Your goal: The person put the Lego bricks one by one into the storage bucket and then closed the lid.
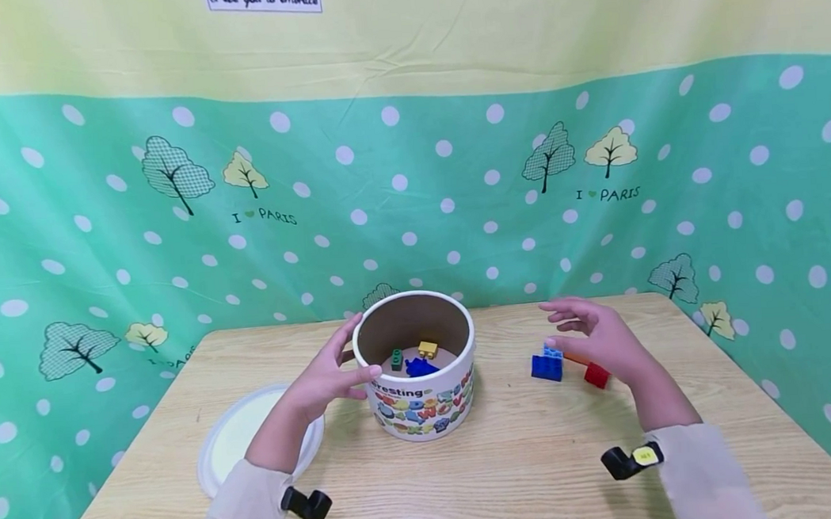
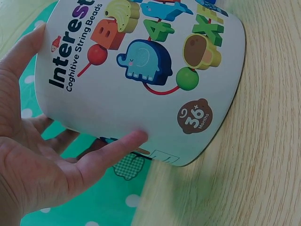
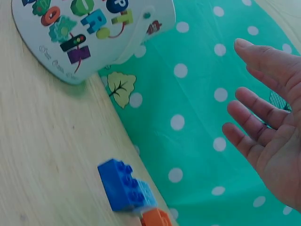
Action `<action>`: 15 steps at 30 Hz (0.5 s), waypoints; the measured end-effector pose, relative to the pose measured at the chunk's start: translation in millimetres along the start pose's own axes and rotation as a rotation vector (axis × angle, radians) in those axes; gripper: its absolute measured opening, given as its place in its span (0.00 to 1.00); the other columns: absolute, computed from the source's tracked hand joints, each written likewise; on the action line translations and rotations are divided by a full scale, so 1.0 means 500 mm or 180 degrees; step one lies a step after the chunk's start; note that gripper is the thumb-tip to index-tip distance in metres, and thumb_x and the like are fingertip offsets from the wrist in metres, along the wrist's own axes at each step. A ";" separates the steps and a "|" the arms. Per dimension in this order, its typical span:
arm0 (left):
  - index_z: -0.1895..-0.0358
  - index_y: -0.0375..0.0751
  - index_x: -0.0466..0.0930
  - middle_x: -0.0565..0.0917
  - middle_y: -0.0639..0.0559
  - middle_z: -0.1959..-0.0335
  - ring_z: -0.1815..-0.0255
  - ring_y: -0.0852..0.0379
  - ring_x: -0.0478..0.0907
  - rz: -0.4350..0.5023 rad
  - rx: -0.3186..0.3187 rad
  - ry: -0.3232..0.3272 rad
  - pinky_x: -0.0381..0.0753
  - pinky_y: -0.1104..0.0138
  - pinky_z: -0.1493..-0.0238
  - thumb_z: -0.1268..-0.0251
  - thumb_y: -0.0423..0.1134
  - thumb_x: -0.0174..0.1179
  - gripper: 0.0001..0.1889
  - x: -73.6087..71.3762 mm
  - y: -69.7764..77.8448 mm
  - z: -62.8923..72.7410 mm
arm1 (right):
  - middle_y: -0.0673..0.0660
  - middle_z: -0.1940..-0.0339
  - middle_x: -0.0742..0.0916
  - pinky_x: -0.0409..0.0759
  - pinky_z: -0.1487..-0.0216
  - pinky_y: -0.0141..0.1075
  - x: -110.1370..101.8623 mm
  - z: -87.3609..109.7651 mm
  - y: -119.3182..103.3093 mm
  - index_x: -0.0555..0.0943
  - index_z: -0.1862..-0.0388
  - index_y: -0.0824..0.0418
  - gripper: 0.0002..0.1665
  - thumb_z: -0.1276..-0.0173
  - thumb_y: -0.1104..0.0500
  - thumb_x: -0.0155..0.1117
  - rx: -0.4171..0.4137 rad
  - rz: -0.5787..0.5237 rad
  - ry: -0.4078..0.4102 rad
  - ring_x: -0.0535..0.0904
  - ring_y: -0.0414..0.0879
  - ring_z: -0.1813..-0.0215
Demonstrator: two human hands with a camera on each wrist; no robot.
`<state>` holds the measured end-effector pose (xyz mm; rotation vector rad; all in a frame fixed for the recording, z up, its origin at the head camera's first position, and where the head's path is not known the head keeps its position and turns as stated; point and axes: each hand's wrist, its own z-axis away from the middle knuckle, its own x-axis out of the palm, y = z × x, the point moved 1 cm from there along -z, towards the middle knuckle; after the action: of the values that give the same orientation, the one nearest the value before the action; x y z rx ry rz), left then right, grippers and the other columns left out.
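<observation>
A white bucket [image 1: 425, 418] printed with colourful letters and animals stands upright, uncovered, at mid-table. Spread against its left side, my left hand [image 1: 326, 378] touches the wall, with the thumb near the front rim and other fingers toward the back. Inside lie a green block [image 1: 396, 360], a yellow block [image 1: 428, 348] and blue pieces [image 1: 420, 367]. To the right, my right hand [image 1: 599, 335] hovers with loosely bent fingers, holding nothing. Around and below it on the table are a dark blue block [image 1: 547, 368], a light blue block [image 1: 553, 353], an orange block [image 3: 156, 218] and a red block [image 1: 597, 375].
A round white lid [image 1: 219, 438] lies flat on the table's left, partly hidden under the left forearm. Behind the wooden table [image 1: 514, 476] and along its sides hangs a green dotted curtain [image 1: 446, 178]. Each wrist carries a black strap mount [image 1: 307, 506].
</observation>
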<state>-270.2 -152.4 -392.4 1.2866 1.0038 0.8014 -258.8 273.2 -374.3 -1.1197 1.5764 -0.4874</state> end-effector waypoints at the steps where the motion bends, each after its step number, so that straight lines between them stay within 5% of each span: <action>1: 0.21 0.58 0.43 0.43 0.46 0.21 0.25 0.33 0.47 -0.0001 -0.0002 0.0001 0.84 0.48 0.57 0.41 0.40 0.69 0.51 0.000 0.000 0.000 | 0.58 0.38 0.78 0.78 0.44 0.33 -0.002 0.003 0.003 0.75 0.35 0.60 0.32 0.36 0.55 0.71 -0.0002 0.0006 0.0009 0.76 0.55 0.42; 6: 0.21 0.57 0.43 0.43 0.46 0.21 0.25 0.33 0.47 0.0000 0.0001 0.0008 0.84 0.48 0.57 0.42 0.41 0.70 0.51 0.000 0.001 0.001 | 0.59 0.37 0.77 0.75 0.46 0.24 -0.013 0.018 0.016 0.75 0.34 0.58 0.31 0.36 0.55 0.71 0.0028 0.0131 -0.0001 0.76 0.57 0.42; 15: 0.21 0.57 0.42 0.43 0.45 0.21 0.25 0.32 0.46 0.0013 -0.0010 0.0006 0.84 0.47 0.57 0.40 0.39 0.69 0.51 0.000 0.001 0.000 | 0.61 0.36 0.75 0.74 0.49 0.22 -0.031 0.048 0.041 0.75 0.35 0.60 0.32 0.37 0.57 0.72 0.0086 0.0282 0.0062 0.74 0.61 0.40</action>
<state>-270.1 -152.1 -392.1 1.2857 1.0016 0.8071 -245.8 301.6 -390.2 -1.0229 1.6244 -0.4602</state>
